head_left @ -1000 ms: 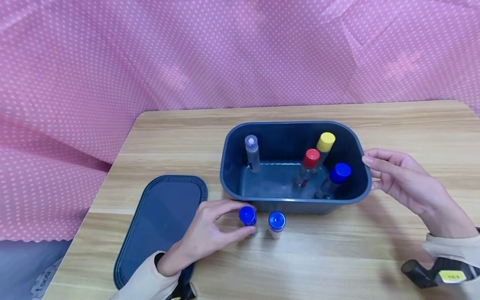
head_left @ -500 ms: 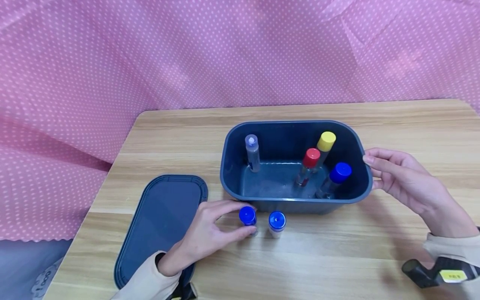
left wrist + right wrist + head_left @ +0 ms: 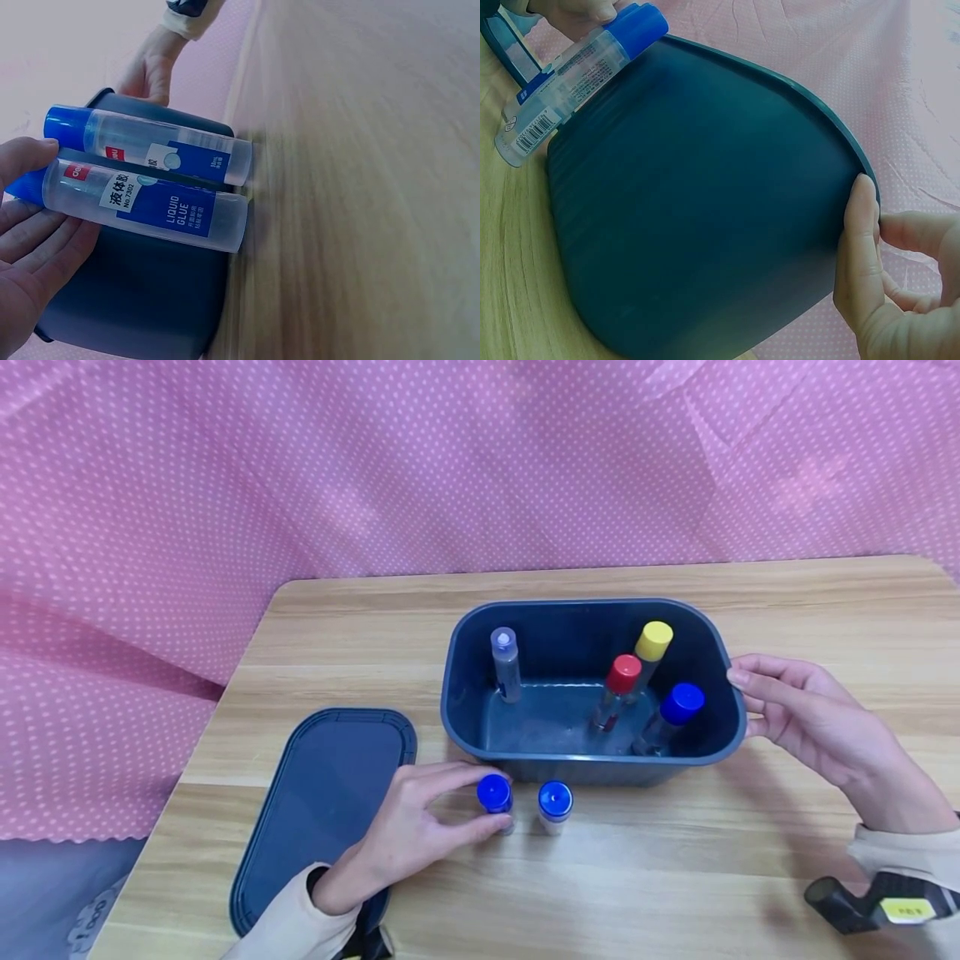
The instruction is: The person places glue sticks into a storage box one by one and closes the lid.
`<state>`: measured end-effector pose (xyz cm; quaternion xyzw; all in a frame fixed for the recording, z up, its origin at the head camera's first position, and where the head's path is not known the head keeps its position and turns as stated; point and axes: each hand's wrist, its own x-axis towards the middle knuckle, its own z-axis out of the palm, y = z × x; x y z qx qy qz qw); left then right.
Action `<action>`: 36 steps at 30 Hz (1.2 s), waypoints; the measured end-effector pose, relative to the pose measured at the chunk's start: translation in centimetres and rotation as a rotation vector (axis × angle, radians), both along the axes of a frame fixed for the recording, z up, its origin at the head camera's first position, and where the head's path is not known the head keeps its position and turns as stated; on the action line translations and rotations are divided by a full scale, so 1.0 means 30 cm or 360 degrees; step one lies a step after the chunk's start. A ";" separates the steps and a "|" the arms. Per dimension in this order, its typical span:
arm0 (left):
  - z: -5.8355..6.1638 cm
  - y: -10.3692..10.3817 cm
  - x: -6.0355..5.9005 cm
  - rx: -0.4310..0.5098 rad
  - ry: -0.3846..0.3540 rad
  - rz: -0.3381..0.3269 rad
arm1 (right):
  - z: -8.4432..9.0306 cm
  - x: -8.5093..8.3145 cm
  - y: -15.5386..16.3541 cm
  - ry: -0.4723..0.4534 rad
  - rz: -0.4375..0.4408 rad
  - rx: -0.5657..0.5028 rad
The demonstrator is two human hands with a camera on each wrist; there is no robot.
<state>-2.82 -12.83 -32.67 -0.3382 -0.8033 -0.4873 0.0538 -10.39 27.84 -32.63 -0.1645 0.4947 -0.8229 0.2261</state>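
Blue-capped liquid glue bottle (image 3: 496, 800) stood upright on the wooden table (image 3: 675, 877), just in front of the dark blue plastic bin (image 3: 525, 770), and the left hand (image 3: 411, 831) had its thumb and fingers curled round it near the cap. The left wrist view showed the same pinch from close by: clear tube, blue label reading "liquid glue", fingers (image 3: 30, 232) against its upper end. A second blue-capped glue bottle (image 3: 554, 806) stood just beside the first, apart from the hand.

The right hand (image 3: 806, 722) rested on the bin's right end, its thumb laid along the rim and its straight fingers against the outer wall, steadying it rather than clasping it.

Inside the bin four more bottles leaned against the walls: a clear-capped one (image 3: 505, 662) at the left, and a red-capped (image 3: 617, 687), a yellow-capped (image 3: 648, 652) and a blue-capped one (image 3: 670, 717) at the right. The bin's lid (image 3: 322, 793) lay flat on the table to the left, partly under the left forearm.

By my reading, the step in hand was the pick-up of the gripped bottle, with the lift not yet begun, since its base sat on the wood. The next move would call for a straight lift clear of the near rim without knocking the neighbouring bottle, then a carry over the wall into the open floor at the bin's middle.
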 end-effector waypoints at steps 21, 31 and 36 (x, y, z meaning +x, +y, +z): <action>0.059 0.004 0.003 0.0153 0.0235 -0.0086 | 0.007 0.006 -0.003 -0.0002 -0.0011 0.0029; 0.125 0.001 0.005 0.0234 0.0314 -0.0096 | 0.010 0.005 -0.003 -0.0016 0.0009 0.0015; 0.152 -0.002 0.004 0.0233 0.0345 -0.0076 | 0.010 0.003 -0.005 -0.0018 0.0018 0.0003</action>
